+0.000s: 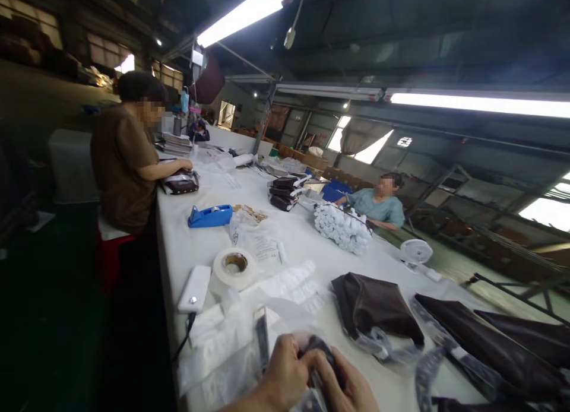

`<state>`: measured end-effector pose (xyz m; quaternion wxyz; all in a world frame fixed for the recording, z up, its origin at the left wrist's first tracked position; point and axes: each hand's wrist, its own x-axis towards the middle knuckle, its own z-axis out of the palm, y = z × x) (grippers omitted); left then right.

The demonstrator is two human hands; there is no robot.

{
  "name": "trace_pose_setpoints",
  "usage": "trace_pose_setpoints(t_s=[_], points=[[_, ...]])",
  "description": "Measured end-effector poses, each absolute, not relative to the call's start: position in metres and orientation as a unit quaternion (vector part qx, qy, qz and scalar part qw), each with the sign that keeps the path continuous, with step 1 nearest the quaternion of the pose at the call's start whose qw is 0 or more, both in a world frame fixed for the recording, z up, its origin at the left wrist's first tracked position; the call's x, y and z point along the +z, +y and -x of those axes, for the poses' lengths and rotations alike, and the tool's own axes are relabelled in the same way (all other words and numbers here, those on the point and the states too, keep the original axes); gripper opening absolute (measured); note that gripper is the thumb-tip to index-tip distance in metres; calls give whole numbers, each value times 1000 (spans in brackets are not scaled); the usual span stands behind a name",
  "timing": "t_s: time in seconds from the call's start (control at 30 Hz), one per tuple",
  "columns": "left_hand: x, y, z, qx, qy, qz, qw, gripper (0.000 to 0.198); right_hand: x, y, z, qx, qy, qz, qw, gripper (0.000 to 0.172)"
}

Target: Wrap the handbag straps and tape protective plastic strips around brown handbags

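Note:
At the near edge of the table, my left hand [284, 373] and my right hand [345, 381] are close together. The fingers of both are closed around a dark strap-like piece [327, 348] with clear plastic about it. My fingers cover much of it, and its full shape is hidden. Just left of my left hand lies a narrow dark strip [261, 335] in clear plastic. Thin plastic sleeves [231, 346] spread beside it. To the right sits a dark brown leather-like bag [374, 305] with a plastic-wrapped strap.
More dark bags [485, 341] lie at right. A tape roll [234, 268], a white corded device [195, 288] and a blue tape dispenser [210, 216] stand at left. Beyond are a white bundle [342, 227] and a small fan [416, 252]. Two people work at the table.

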<state>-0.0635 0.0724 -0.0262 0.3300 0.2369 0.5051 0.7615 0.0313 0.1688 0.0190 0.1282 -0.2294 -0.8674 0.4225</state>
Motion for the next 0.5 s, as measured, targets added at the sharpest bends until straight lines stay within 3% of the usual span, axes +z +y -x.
trace_pose_setpoints(t_s=[0.13,0.23,0.37,0.5], points=[[-30,69,58,763,497,-214,354,35,2,151,-17,525,-810,241,104,56],[-41,65,56,752,537,-189,333,31,-6,151,-19,570,-772,271,80,73],[-55,64,44,759,544,-169,316,26,-1,155,-19,558,-799,221,40,53],[-53,62,38,769,490,-188,365,21,2,155,-19,524,-826,200,56,49]])
